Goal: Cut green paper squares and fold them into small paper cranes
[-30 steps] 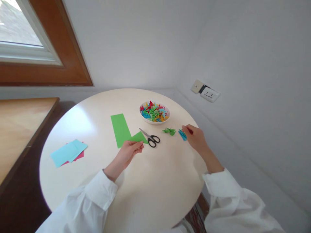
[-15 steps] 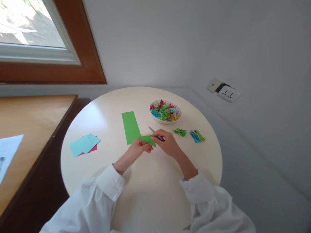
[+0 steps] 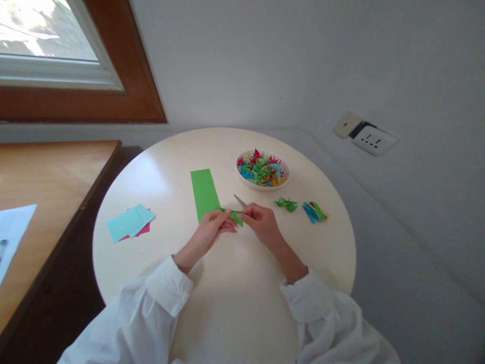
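Observation:
Between my two hands is a small piece of green paper (image 3: 237,218), pinched from both sides over the round table. My left hand (image 3: 215,223) grips its left end, thumb on top. The right end is between the thumb and fingers of my right hand (image 3: 261,220). Scissors (image 3: 240,200) lie just beyond my right hand, which covers their handles; only the blades show. A larger green paper strip (image 3: 205,192) lies flat on the table, its near end partly behind my left hand.
A white bowl (image 3: 264,188) of folded paper cranes stands at the back. Green cranes (image 3: 286,204) and a pile of coloured paper strips (image 3: 315,212) lie to the right. Light blue paper (image 3: 127,223) over red sheets lies at left. A wooden desk (image 3: 56,187) is farther left.
My left thumb has moved up over the green piece, and my right fingers have shifted along its edge. The whole view has tilted slightly. Both hands keep their hold.

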Demonstrator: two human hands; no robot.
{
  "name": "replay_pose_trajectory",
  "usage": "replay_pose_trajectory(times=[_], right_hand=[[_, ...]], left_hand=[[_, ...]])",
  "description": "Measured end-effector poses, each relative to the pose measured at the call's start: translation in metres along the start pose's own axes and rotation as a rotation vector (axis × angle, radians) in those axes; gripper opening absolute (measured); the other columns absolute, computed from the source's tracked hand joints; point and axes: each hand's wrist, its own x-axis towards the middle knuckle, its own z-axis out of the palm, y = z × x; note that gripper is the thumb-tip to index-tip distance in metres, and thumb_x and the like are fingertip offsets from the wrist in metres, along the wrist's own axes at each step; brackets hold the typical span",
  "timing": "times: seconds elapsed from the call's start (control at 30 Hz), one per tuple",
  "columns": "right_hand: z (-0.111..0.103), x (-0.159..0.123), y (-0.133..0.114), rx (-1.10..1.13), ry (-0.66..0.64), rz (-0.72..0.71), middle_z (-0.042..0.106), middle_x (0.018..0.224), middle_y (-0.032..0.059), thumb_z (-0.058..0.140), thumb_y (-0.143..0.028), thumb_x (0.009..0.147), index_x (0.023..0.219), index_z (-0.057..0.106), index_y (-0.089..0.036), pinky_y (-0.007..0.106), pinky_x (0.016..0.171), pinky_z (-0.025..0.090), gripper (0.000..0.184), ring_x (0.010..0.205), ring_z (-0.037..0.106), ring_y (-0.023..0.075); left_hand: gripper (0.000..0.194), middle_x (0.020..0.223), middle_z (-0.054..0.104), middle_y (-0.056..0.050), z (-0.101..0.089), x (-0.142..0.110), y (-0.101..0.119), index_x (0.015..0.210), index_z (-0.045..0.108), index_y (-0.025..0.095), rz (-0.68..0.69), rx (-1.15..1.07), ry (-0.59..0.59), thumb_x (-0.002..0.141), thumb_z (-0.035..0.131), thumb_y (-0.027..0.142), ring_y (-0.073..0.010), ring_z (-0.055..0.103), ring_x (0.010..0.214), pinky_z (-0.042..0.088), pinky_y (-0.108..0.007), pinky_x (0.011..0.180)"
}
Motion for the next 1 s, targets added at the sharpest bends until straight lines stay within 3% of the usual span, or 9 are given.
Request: replay_pose_trajectory(times=[0.2, 0.53, 0.7, 0.87, 1.0], right_hand=[[0.0008, 0.0002, 0.0024, 0.246, -0.026, 0.148, 0.054, 0.053, -0.0037, 0.072, -0.031, 0.057, 0.057, 0.06, -0.018, 0.025, 0.054, 0.035, 0.018, 0.054, 0.044, 0.01], [0.0007, -0.0007, 0.0024, 0.463, -0.111, 0.209, 0.051, 0.053, -0.0045, 0.077, -0.044, 0.05, 0.052, 0.058, -0.018, 0.026, 0.057, 0.034, 0.032, 0.054, 0.042, 0.0089], [0.0017, -0.0017, 0.0037, 0.446, -0.142, 0.22, 0.051, 0.054, -0.0045, 0.075, -0.043, 0.055, 0.057, 0.06, -0.018, 0.026, 0.056, 0.034, 0.029, 0.054, 0.042, 0.0092], [0.0011, -0.0013, 0.0034, 0.367, -0.092, 0.198, 0.05, 0.054, -0.0042, 0.07, -0.042, 0.062, 0.061, 0.06, -0.018, 0.024, 0.054, 0.033, 0.026, 0.053, 0.041, 0.0091], [-0.0003, -0.0005, 0.0039, 0.326, -0.022, 0.222, 0.049, 0.053, -0.0044, 0.069, -0.041, 0.062, 0.062, 0.059, -0.017, 0.023, 0.05, 0.031, 0.025, 0.051, 0.04, 0.0085]], left_hand=[[0.023, 0.062, 0.064, -0.006, -0.0013, -0.001, 0.0028, 0.066, 0.064, 0.008, -0.024, -0.102, -0.073, 0.067, 0.07, 0.031, -0.0147, 0.062, 0.063, 0.05, -0.028, 0.066], [0.014, 0.066, 0.064, -0.004, -0.0045, -0.004, 0.0065, 0.072, 0.063, 0.01, -0.029, -0.167, -0.169, 0.066, 0.069, 0.021, -0.0151, 0.062, 0.062, 0.05, -0.03, 0.069], [0.015, 0.069, 0.064, -0.005, -0.0073, -0.0026, 0.0068, 0.072, 0.063, 0.009, -0.023, -0.146, -0.191, 0.066, 0.069, 0.021, -0.0152, 0.063, 0.061, 0.05, -0.029, 0.068], [0.011, 0.07, 0.065, -0.004, -0.0079, -0.0012, 0.0049, 0.067, 0.063, 0.011, -0.049, -0.137, -0.118, 0.06, 0.069, 0.016, -0.0168, 0.062, 0.066, 0.049, -0.03, 0.069], [0.005, 0.06, 0.062, -0.001, -0.0084, -0.0009, 0.0032, 0.057, 0.061, 0.014, -0.063, -0.035, -0.063, 0.058, 0.065, 0.011, -0.0133, 0.058, 0.062, 0.046, -0.024, 0.063]])
